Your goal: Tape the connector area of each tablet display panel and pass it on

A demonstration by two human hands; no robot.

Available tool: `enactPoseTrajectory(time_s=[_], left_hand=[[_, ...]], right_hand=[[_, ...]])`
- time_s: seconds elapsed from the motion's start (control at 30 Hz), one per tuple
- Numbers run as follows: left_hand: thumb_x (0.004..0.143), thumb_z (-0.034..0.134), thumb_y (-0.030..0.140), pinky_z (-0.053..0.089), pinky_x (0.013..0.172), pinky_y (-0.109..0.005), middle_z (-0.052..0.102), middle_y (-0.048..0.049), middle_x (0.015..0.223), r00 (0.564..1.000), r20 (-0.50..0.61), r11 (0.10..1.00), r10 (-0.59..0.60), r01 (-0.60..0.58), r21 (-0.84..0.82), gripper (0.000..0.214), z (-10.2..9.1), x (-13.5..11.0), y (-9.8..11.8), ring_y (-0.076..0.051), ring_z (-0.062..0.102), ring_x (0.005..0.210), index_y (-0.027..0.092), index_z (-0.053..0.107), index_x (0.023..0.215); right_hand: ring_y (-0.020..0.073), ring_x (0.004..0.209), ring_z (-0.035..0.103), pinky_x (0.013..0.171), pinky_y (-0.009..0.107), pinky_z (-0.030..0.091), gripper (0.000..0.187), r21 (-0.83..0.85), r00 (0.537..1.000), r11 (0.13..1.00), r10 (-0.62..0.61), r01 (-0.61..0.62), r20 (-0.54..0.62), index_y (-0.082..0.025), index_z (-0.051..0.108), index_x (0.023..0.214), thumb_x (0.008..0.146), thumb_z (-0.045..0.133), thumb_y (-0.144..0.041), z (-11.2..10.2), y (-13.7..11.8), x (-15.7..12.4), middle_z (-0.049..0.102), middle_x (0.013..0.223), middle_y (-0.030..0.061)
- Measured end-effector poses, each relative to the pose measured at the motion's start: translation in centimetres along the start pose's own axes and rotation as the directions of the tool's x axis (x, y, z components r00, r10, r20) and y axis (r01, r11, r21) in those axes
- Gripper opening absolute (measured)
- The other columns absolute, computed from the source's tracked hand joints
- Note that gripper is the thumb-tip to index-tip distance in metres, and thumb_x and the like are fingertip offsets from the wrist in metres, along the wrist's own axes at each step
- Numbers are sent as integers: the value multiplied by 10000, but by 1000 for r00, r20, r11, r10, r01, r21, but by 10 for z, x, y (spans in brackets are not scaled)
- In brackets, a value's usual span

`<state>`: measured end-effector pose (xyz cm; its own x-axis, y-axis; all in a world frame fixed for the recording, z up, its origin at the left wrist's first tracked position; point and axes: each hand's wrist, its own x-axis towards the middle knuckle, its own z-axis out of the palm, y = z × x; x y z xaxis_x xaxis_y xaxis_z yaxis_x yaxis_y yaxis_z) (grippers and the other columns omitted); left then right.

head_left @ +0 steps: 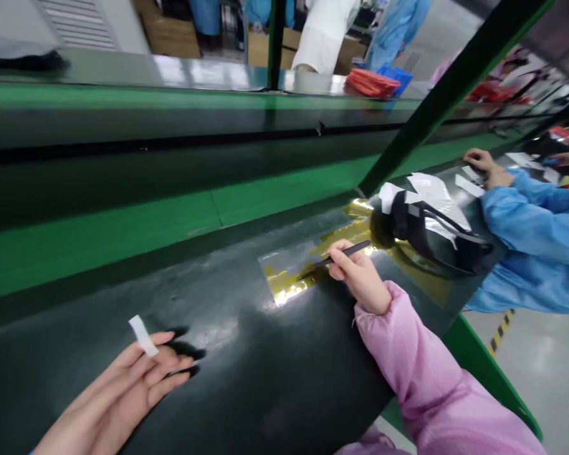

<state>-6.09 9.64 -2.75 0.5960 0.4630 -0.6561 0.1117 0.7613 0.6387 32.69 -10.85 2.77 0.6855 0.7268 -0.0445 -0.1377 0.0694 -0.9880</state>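
Note:
My right hand (358, 275), in a pink sleeve, grips black tweezers (344, 251) like a pen. The tweezers' tip is at a clear sheet with shiny yellow film pieces (289, 287) on the dark bench; I cannot tell whether a piece is caught in it. At lower left, my left hand (137, 379) is turned partly palm up with fingers bent. A small white strip (143, 336) lies across its index finger by the thumb and sticks up past it. The exact hold on the strip is unclear.
A black strap-like item (436, 237) and white sheets (439, 193) lie right of the film. Beyond them a co-worker's hand (486, 165) and blue sleeve reach over the bench. A green slanted post (436, 114) and green ledge (171, 234) stand behind. Red items (372, 82) lie farther back.

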Motion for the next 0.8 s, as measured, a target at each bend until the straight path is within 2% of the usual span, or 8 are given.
enactPoseTrajectory(time_s=[0.13, 0.27, 0.5, 0.8], left_hand=[[824, 860, 392, 618, 1043, -454, 791, -113, 1167, 997, 73, 999, 1, -4, 48, 571, 10, -10, 5, -364, 715, 1205, 282, 689, 1357], [868, 823, 429, 639, 998, -437, 798, -113, 1127, 989, 144, 996, 28, -40, 80, 472, 26, -16, 9, -348, 740, 1140, 287, 726, 1307], [773, 884, 485, 688, 837, -388, 816, -107, 985, 991, 76, 988, 108, -115, 102, 436, 51, -21, 13, -347, 778, 977, 276, 816, 1150], [894, 781, 459, 647, 959, -413, 801, -91, 1091, 989, 145, 992, 38, -55, 111, 387, 35, -19, 11, -349, 738, 1116, 321, 769, 1256]], right_hand=[[84, 467, 488, 503, 249, 399, 468, -195, 1000, 981, 15, -13, 9, -224, 556, 785, 828, 777, -634, 1, 2, -1, 643, 624, -35], [82, 425, 496, 441, 228, 400, 509, -262, 1000, 965, 16, -15, 3, -232, 529, 769, 795, 792, -667, 3, 5, 0, 655, 606, -39], [71, 382, 480, 390, 199, 381, 514, -298, 995, 952, -86, 67, -53, -240, 483, 754, 820, 782, -652, 3, 13, 12, 622, 548, -61], [66, 364, 465, 360, 184, 352, 539, -379, 997, 925, -53, 31, -49, -241, 463, 730, 815, 750, -689, 6, 14, 19, 604, 528, -60]])
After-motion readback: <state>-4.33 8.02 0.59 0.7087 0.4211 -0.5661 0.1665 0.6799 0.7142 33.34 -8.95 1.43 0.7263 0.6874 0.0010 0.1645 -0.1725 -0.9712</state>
